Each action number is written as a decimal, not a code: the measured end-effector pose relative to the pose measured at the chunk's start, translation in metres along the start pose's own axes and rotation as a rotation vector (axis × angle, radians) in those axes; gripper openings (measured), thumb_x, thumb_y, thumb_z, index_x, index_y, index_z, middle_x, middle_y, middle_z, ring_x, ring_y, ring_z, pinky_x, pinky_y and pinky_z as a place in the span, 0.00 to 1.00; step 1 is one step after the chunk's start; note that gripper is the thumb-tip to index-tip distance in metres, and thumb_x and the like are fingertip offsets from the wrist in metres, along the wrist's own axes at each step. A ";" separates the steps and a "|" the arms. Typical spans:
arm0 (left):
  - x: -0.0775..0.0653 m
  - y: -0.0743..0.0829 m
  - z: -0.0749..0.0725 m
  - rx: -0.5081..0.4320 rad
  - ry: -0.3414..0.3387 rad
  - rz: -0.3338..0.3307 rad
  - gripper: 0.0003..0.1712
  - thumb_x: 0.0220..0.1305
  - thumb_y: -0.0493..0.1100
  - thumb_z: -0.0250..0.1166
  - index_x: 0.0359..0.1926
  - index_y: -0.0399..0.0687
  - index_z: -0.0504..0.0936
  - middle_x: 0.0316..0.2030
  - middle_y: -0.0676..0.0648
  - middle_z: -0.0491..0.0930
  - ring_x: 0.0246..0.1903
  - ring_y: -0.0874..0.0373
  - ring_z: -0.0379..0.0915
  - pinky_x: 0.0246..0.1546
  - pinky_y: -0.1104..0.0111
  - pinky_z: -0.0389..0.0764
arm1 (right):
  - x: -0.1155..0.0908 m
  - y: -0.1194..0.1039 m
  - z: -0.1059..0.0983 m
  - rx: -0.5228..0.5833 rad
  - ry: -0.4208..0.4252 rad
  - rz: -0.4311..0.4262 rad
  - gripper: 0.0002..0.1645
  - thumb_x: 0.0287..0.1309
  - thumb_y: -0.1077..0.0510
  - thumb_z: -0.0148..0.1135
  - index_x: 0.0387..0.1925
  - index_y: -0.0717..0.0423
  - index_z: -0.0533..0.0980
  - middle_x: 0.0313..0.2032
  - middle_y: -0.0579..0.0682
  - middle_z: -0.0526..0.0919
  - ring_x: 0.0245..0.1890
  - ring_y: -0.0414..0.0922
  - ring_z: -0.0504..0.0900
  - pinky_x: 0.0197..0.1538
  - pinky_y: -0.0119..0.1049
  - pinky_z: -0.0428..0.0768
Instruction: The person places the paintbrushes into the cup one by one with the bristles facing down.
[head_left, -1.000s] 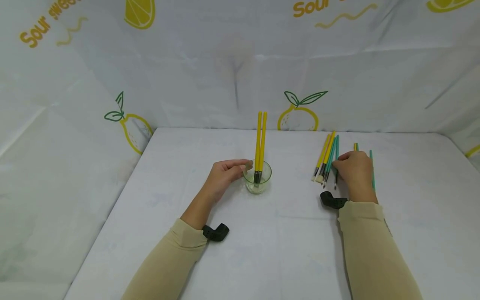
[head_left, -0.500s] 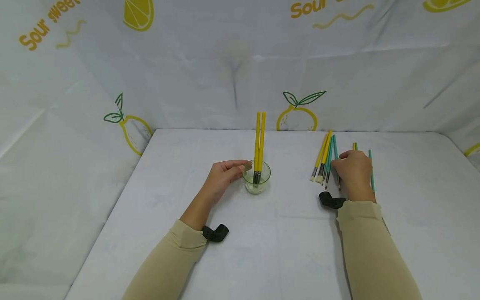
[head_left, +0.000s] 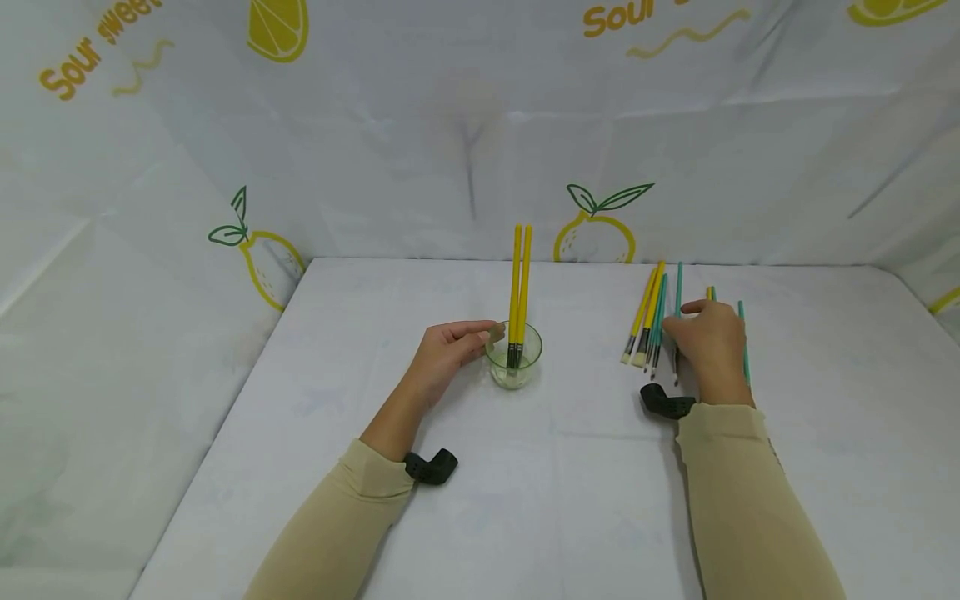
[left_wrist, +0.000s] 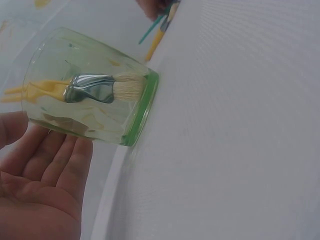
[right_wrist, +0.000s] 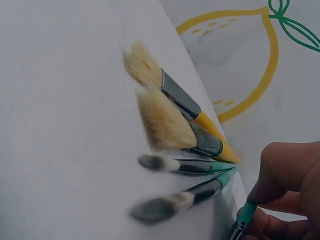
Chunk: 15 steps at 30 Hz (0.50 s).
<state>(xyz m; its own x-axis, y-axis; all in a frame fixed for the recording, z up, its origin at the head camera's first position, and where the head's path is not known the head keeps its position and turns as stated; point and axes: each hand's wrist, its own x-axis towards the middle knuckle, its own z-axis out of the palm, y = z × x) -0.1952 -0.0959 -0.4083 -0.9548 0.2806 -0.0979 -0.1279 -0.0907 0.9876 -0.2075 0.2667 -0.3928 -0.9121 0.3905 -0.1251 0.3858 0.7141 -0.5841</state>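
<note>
At the left side of a clear, green-tinted glass (head_left: 513, 379), my left hand (head_left: 448, 357) holds the rim between thumb and fingers. Two yellow paintbrushes (head_left: 521, 287) stand in the glass, and the left wrist view shows their flat pale bristles (left_wrist: 129, 88) near its base. Over to the right, my right hand (head_left: 708, 342) pinches a thin teal paintbrush (right_wrist: 246, 214) between thumb and finger. Left of that hand lies a bunch of yellow paintbrushes (head_left: 642, 312) and teal paintbrushes (head_left: 659, 312), bristles towards me.
Beyond my right hand show the ends of a yellow handle and a teal handle (head_left: 713, 292). Another teal paintbrush (head_left: 742, 333) lies just right of that hand. A white cloth (head_left: 562, 500) covers the table, and a lemon-printed sheet (head_left: 375, 167) hangs behind it.
The teal paintbrush in my right hand has shifted slightly and swung its handle end to the right, apart from the bunch. My left hand and the glass stay in place.
</note>
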 end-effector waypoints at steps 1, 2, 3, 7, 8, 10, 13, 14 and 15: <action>0.000 0.000 0.000 0.000 -0.002 0.001 0.17 0.68 0.37 0.61 0.55 0.35 0.82 0.56 0.42 0.82 0.57 0.56 0.77 0.56 0.68 0.79 | 0.000 0.000 0.000 0.001 -0.002 -0.005 0.33 0.60 0.52 0.56 0.62 0.69 0.71 0.60 0.72 0.72 0.50 0.62 0.73 0.46 0.54 0.79; 0.000 0.000 0.000 0.001 -0.005 0.005 0.17 0.68 0.37 0.60 0.55 0.35 0.82 0.56 0.42 0.82 0.57 0.56 0.78 0.56 0.68 0.79 | 0.000 0.000 0.000 0.004 -0.001 -0.010 0.33 0.60 0.52 0.56 0.62 0.69 0.71 0.60 0.72 0.73 0.49 0.62 0.73 0.45 0.53 0.79; 0.000 0.000 0.000 0.001 -0.008 0.010 0.17 0.68 0.37 0.60 0.55 0.35 0.81 0.56 0.41 0.82 0.57 0.56 0.78 0.56 0.68 0.79 | 0.000 0.000 0.000 0.009 0.001 -0.013 0.34 0.60 0.52 0.56 0.63 0.69 0.71 0.60 0.72 0.73 0.48 0.61 0.74 0.43 0.52 0.79; 0.000 0.001 0.001 0.000 -0.016 0.025 0.17 0.68 0.36 0.60 0.55 0.33 0.81 0.55 0.40 0.81 0.57 0.56 0.78 0.57 0.67 0.79 | -0.001 -0.002 0.000 0.030 0.016 -0.028 0.35 0.59 0.53 0.56 0.64 0.69 0.69 0.60 0.72 0.73 0.43 0.58 0.74 0.35 0.44 0.77; 0.000 0.000 0.001 0.002 -0.017 0.028 0.17 0.68 0.36 0.60 0.55 0.33 0.81 0.55 0.40 0.81 0.56 0.56 0.78 0.56 0.67 0.79 | -0.001 -0.003 0.000 0.036 0.018 -0.030 0.36 0.59 0.54 0.56 0.65 0.69 0.68 0.60 0.72 0.73 0.42 0.58 0.74 0.34 0.42 0.77; 0.000 0.000 0.000 0.004 -0.016 0.030 0.17 0.68 0.36 0.60 0.55 0.33 0.81 0.55 0.41 0.82 0.56 0.56 0.78 0.56 0.67 0.79 | -0.001 -0.005 -0.001 0.051 0.022 -0.034 0.36 0.59 0.54 0.55 0.66 0.68 0.67 0.60 0.71 0.74 0.41 0.57 0.75 0.33 0.40 0.75; 0.000 -0.001 0.000 0.008 -0.017 0.032 0.17 0.68 0.37 0.60 0.55 0.34 0.81 0.55 0.41 0.82 0.57 0.56 0.78 0.56 0.67 0.79 | -0.003 -0.010 -0.003 0.079 0.034 -0.042 0.36 0.59 0.54 0.54 0.67 0.67 0.67 0.55 0.69 0.78 0.40 0.56 0.79 0.30 0.37 0.75; 0.000 -0.001 0.000 0.007 -0.018 0.032 0.17 0.68 0.37 0.60 0.55 0.34 0.81 0.55 0.41 0.82 0.57 0.56 0.78 0.57 0.67 0.79 | -0.003 -0.012 -0.003 0.095 0.040 -0.043 0.36 0.59 0.54 0.53 0.67 0.66 0.67 0.53 0.68 0.80 0.38 0.54 0.80 0.29 0.36 0.75; 0.000 -0.001 0.000 0.007 -0.020 0.033 0.17 0.68 0.37 0.60 0.55 0.34 0.81 0.55 0.41 0.82 0.57 0.56 0.77 0.57 0.67 0.79 | -0.005 -0.014 -0.003 0.116 0.048 -0.045 0.35 0.59 0.53 0.53 0.67 0.65 0.68 0.51 0.67 0.81 0.37 0.54 0.82 0.28 0.35 0.76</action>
<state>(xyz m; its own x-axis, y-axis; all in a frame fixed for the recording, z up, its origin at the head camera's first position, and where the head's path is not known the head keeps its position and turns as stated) -0.1954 -0.0960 -0.4089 -0.9529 0.2965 -0.0632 -0.0947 -0.0932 0.9911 -0.2083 0.2567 -0.3811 -0.9193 0.3889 -0.0600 0.3237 0.6608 -0.6772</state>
